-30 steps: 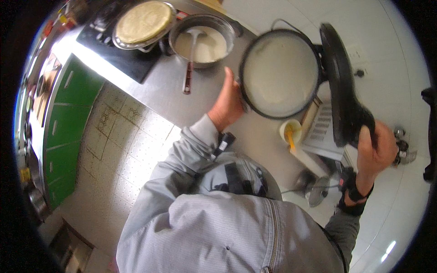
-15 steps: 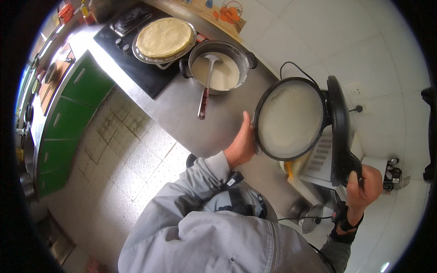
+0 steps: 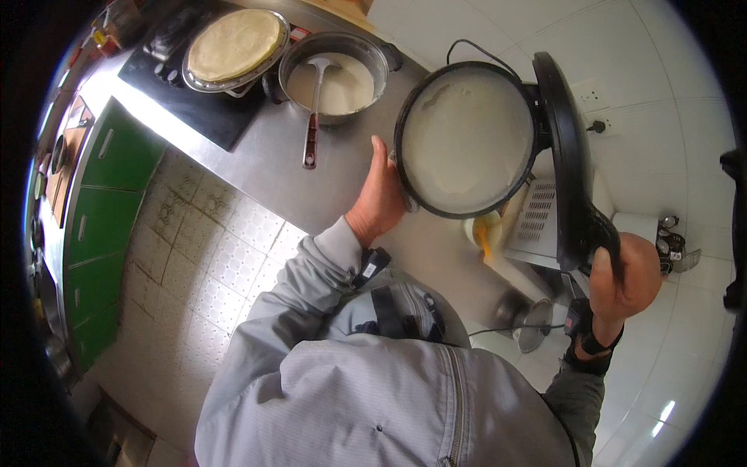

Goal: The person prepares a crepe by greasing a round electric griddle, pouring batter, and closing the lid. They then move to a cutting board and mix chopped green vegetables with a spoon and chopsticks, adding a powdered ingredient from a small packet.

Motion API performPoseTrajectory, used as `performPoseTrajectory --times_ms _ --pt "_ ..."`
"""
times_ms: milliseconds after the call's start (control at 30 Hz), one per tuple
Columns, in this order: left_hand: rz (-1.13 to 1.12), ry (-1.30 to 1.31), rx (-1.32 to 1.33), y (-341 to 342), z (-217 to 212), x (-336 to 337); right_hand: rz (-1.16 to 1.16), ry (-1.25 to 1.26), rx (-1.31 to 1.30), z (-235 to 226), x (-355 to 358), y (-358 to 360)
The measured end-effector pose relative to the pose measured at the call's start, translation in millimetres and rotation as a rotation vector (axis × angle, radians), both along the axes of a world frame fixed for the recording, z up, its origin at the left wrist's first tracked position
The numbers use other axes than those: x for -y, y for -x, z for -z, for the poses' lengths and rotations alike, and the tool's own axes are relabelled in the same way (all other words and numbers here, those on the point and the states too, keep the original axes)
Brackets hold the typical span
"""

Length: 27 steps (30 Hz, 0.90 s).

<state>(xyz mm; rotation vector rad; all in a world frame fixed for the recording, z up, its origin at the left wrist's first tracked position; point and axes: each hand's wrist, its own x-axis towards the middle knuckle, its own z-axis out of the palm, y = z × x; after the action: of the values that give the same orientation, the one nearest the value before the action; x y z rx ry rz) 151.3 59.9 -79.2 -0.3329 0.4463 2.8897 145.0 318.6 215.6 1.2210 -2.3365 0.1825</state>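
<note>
Upper right of frame: round black electric crepe pan [image 3: 467, 140], thinly coated with pale batter, held tilted. Right hand [image 3: 622, 276] fisted on its handle; left hand [image 3: 381, 198], fingers together, steadies the rim. Coating step, probably; next, turn it level.

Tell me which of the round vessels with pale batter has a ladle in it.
The steel pot on the counter, beside the plate of stacked crepes; the black crepe maker's plate has none.
</note>
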Motion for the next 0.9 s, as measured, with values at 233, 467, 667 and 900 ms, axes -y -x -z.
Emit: performPoseTrajectory --times_ms 233,467,667,900 --pt "0.021 0.035 -0.009 0 -10 7 0.008 0.027 -0.044 0 0 -8" --pt "-0.014 0.052 0.030 -4 -23 4 0.001 0.043 -0.016 -2 -1 -12" --pt "-0.012 0.039 0.013 -3 -20 3 0.010 0.043 -0.019 -2 1 -15" --pt "-0.023 0.042 -0.001 -5 -17 1 0.004 0.014 -0.033 -2 6 -13"
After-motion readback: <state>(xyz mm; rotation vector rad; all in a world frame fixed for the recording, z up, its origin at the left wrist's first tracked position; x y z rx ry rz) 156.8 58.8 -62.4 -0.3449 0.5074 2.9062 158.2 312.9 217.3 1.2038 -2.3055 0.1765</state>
